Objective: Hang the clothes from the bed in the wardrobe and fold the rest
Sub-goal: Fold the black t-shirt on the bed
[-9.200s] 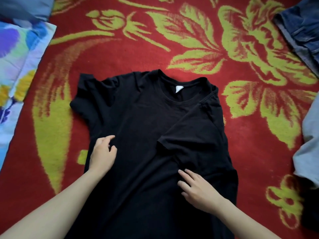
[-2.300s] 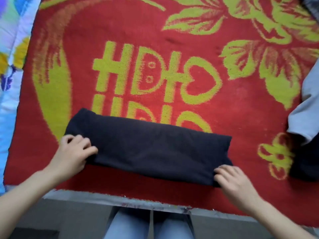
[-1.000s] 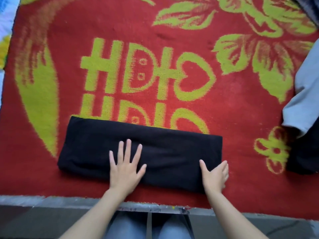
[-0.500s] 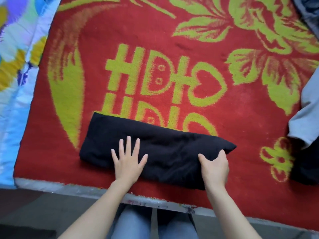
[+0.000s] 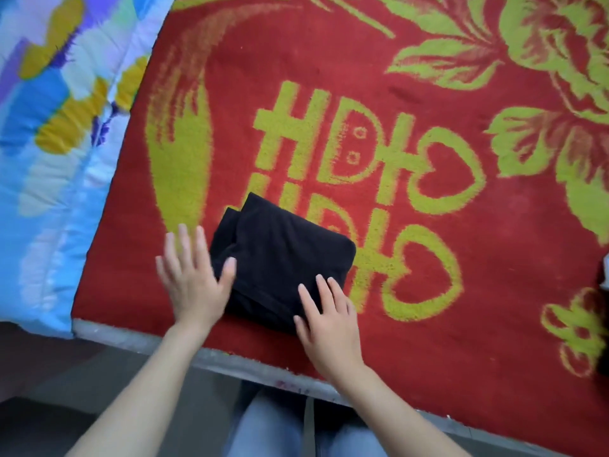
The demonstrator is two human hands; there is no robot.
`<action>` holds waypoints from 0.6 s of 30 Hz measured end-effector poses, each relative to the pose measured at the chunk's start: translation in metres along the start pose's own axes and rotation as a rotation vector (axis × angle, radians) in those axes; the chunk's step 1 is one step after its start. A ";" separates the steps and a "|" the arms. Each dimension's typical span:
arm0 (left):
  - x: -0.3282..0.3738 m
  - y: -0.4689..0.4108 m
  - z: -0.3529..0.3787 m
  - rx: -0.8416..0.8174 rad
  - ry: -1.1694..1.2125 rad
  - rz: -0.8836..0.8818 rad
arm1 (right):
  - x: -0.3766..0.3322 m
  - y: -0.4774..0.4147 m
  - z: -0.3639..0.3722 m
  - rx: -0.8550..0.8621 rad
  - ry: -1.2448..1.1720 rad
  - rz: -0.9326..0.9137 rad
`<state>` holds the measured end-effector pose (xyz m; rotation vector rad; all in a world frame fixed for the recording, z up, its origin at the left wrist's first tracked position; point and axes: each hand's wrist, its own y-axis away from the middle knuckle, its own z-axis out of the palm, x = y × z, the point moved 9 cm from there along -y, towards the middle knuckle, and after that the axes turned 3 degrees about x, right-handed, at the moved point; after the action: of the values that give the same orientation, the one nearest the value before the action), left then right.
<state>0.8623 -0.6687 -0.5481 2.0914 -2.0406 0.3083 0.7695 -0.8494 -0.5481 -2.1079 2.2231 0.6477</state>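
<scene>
Red blanket (image 5: 478,324) bears a folded black shirt (image 5: 283,255), left hand (image 5: 192,282) and right hand (image 5: 329,321) flat.

Left hand (image 5: 193,282): blurred, finger outlines smeared; whether the palm touches the folded black garment (image 5: 283,255) cannot be told. Right hand (image 5: 329,319) covers the garment's near right corner. Inner folds hidden under the top layer. Red blanket (image 5: 428,374): pattern cut by top and right edges. Floral quilt (image 5: 56,143) cut by left and top edges. Right edge: pale sliver (image 5: 605,273) above a dark patch (image 5: 605,341), possibly more clothing; too little shows. Jeans (image 5: 273,430) cut off at bottom edge. Both forearms run out of frame below.
</scene>
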 end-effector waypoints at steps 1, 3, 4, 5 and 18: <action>0.032 0.012 0.016 -0.064 -0.075 0.259 | 0.001 0.002 0.007 0.002 0.060 -0.086; 0.071 0.047 0.050 -0.189 -0.194 0.698 | 0.006 0.004 0.025 -0.091 0.183 -0.259; 0.072 0.060 0.065 -0.268 -0.237 0.809 | 0.012 0.003 0.036 -0.164 0.247 -0.327; 0.067 0.067 0.075 -0.335 -0.285 0.855 | 0.019 0.003 0.043 -0.227 0.309 -0.377; 0.039 0.067 0.099 -0.434 -0.288 0.847 | 0.033 -0.009 0.051 -0.088 0.523 -0.776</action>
<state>0.7968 -0.7361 -0.6320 0.9909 -2.7537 -0.3214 0.7610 -0.8657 -0.6071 -3.1396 1.2785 0.1477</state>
